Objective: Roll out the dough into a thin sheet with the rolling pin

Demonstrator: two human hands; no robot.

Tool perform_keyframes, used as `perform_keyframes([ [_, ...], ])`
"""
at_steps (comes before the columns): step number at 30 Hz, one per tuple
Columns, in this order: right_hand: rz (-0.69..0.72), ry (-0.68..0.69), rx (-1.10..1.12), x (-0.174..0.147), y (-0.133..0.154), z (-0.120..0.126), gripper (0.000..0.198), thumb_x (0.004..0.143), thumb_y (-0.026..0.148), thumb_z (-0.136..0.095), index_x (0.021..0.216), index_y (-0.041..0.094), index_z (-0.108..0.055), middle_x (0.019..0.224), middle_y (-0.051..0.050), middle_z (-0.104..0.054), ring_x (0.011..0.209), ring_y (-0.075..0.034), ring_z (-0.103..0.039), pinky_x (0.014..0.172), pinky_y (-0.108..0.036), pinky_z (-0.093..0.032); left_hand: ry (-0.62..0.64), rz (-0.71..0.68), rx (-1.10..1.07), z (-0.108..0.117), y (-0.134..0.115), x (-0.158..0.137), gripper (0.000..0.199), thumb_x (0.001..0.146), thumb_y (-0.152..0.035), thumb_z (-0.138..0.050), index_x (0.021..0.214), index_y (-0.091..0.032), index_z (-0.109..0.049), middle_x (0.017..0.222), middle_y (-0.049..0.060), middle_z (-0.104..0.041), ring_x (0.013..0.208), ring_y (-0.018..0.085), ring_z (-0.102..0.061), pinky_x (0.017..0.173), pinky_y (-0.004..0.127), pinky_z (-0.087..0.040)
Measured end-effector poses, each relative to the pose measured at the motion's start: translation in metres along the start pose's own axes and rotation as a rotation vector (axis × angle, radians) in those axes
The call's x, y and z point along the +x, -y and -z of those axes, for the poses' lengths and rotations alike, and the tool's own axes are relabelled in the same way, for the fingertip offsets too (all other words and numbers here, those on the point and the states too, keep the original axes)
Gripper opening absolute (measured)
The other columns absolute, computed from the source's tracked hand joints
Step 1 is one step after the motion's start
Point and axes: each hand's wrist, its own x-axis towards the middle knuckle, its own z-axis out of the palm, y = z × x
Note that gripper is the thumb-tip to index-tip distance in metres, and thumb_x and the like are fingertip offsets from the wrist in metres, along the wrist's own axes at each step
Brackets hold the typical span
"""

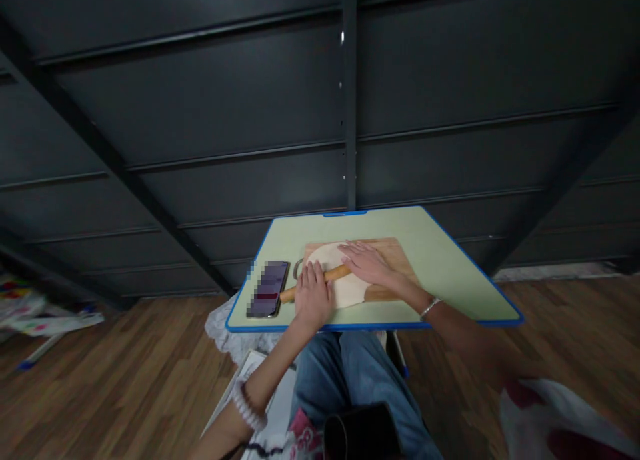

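Note:
A light wooden rolling pin (337, 273) lies slantwise across a flat sheet of pale dough (350, 292). The dough rests on a wooden cutting board (395, 252). My left hand (313, 295) is laid over the pin left of its middle, fingers stretched forward. Over the pin's right end lies my right hand (367, 263), palm down and fingers extended, their tips reaching over the dough's far part. Neither hand is wrapped round the pin. The right end of the pin is hidden under my right hand.
The board is on a pale green folding table (445, 273) with a blue rim. A phone (269, 289) lies left of the pin, near a metal ring handle (299, 268) on the board. Dark metal panels (250, 113) rise behind the table. My knees (345, 367) are below it.

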Motion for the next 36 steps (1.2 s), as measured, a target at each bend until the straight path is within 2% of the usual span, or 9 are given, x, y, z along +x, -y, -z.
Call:
perform_keyframes([
  [6,0.133,0.052,0.047,-0.02,-0.006,0.011,0.046,0.096,0.036,-0.023,0.133,0.022,-0.047,0.141,-0.004,-0.044,0.134,-0.018,-0.029,0.11,-0.042,-0.021,0.053,-0.079,0.022,0.019,-0.021,-0.036,0.057,0.087,-0.025,-0.036,0.138,0.0,-0.031,0.142,0.024,-0.035,0.132,0.033,-0.032,0.107,0.046,-0.027],
  [12,0.097,0.058,0.081,-0.036,-0.01,0.016,0.045,0.096,0.04,-0.025,0.132,0.026,-0.048,0.14,-0.003,-0.046,0.134,-0.018,-0.029,0.11,-0.043,-0.019,0.047,-0.091,-0.01,0.023,-0.046,-0.062,0.058,0.084,-0.022,-0.038,0.139,-0.004,-0.033,0.144,0.021,-0.032,0.135,0.035,-0.025,0.106,0.053,-0.027],
  [15,0.067,0.053,0.077,-0.037,-0.009,0.015,0.048,0.096,0.04,-0.024,0.137,0.023,-0.041,0.143,-0.005,-0.041,0.135,-0.018,-0.028,0.111,-0.042,-0.019,0.036,-0.07,-0.032,0.021,-0.05,-0.062,0.061,0.085,-0.032,-0.04,0.139,-0.004,-0.034,0.145,0.021,-0.031,0.135,0.037,-0.023,0.106,0.054,-0.026],
  [19,0.018,0.031,0.035,-0.032,-0.008,0.009,0.051,0.096,0.039,-0.022,0.139,0.017,-0.037,0.145,-0.008,-0.037,0.134,-0.02,-0.029,0.11,-0.043,-0.019,-0.022,-0.082,-0.056,0.013,-0.041,-0.053,0.066,0.088,-0.048,-0.036,0.14,-0.008,-0.033,0.147,0.018,-0.027,0.137,0.036,-0.019,0.108,0.054,-0.021],
  [24,0.005,-0.015,-0.039,-0.019,-0.005,0.002,0.051,0.096,0.036,-0.02,0.138,0.013,-0.037,0.143,-0.009,-0.039,0.133,-0.021,-0.031,0.11,-0.042,-0.02,-0.076,-0.049,-0.046,0.002,-0.022,-0.026,0.06,0.092,-0.049,-0.027,0.142,-0.017,-0.032,0.147,0.013,-0.03,0.137,0.03,-0.022,0.109,0.053,-0.018],
  [31,-0.011,-0.014,-0.1,0.011,-0.004,-0.001,0.049,0.095,0.034,-0.02,0.133,0.014,-0.044,0.139,-0.012,-0.045,0.131,-0.022,-0.035,0.108,-0.041,-0.024,-0.108,0.046,-0.007,-0.008,-0.011,0.021,0.061,0.092,-0.046,-0.023,0.138,-0.008,-0.036,0.145,0.016,-0.034,0.137,0.03,-0.02,0.109,0.052,-0.016],
  [36,-0.037,-0.002,-0.132,0.042,-0.01,-0.014,0.051,0.096,0.035,-0.018,0.131,0.011,-0.046,0.137,-0.013,-0.047,0.13,-0.023,-0.036,0.108,-0.041,-0.023,-0.048,0.046,-0.029,-0.012,-0.008,0.05,0.062,0.092,-0.046,-0.023,0.135,-0.005,-0.039,0.141,0.018,-0.039,0.133,0.03,-0.028,0.106,0.045,-0.025],
])
